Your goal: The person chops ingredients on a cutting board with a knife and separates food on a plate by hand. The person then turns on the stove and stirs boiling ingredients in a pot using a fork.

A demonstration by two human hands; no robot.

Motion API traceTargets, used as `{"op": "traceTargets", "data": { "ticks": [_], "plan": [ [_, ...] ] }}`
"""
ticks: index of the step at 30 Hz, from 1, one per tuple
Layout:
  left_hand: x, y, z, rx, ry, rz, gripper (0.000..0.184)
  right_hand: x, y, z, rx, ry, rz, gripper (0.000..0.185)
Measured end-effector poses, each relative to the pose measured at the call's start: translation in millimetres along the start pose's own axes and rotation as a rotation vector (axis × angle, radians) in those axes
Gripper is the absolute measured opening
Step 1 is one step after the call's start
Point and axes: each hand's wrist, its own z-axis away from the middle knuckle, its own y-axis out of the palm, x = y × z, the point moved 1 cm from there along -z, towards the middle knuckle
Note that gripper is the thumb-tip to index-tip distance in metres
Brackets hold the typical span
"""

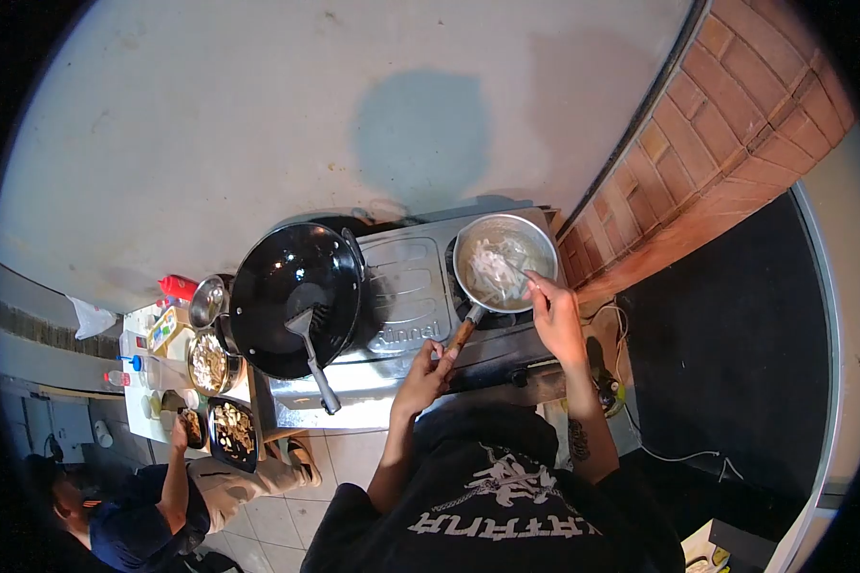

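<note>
A silver saucepan [548, 250] stands over the right burner of the stove [397, 277], with pale strips of food [492, 269] in cloudy liquid inside. My left hand [424, 378] is closed round its wooden handle [462, 333]. Over the pan's front right rim, my right hand [556, 320] pinches a thin utensil [518, 267] whose lower end is among the strips; its exact kind is hard to make out. To the left, a large black wok [268, 286] sits on the stove with a grey slotted spatula [313, 361] resting in it.
A co-worker [153, 497] at lower left holds a small dark tray [195, 430] by a side table. There stand a bowl of pale pieces [210, 366], a black tray of chopped food [233, 427], a metal bowl [208, 303] and a red bottle [178, 286]. A brick edge [678, 172] flanks the stove.
</note>
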Motion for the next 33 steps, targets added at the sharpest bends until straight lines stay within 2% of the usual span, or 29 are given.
{"op": "traceTargets", "data": {
  "ticks": [2, 8, 12, 16, 21, 24, 33],
  "plan": [
    [0.8, 0.3, -0.5, -0.005, 0.008, 0.001, 0.026, 12.2, -5.2, 3.2, 0.092, 0.05, -0.072, 0.023],
    [5.5, -1.9, -2.5, 0.025, -0.007, 0.052, 0.025, 35.5, -39.6, 10.7, 0.28, 0.077, 0.005, 0.023],
    [5.2, -2.4, -3.2, 0.058, -0.009, 0.086, 0.024, 41.2, -63.3, 19.4, 0.294, 0.136, 0.011, 0.024],
    [0.3, -2.1, -1.1, 0.061, -0.049, 0.086, 0.024, 39.1, -82.4, 20.5, 0.316, 0.056, 0.118, 0.026],
    [1.5, -1.0, -2.2, 0.04, -0.035, 0.081, 0.024, 35.9, -86.7, 17.7, 0.228, 0.024, 0.277, 0.026],
    [-4.3, -0.5, -0.1, 0.021, -0.047, 0.009, 0.024, 32.1, -82.6, 17.5, 0.148, 0.038, 0.293, 0.024],
    [3.2, -2.7, -2.5, 0.058, -0.015, 0.064, 0.025, 23.9, -58.9, 4.7, -0.007, 0.052, 0.225, 0.022]
  ]
}}
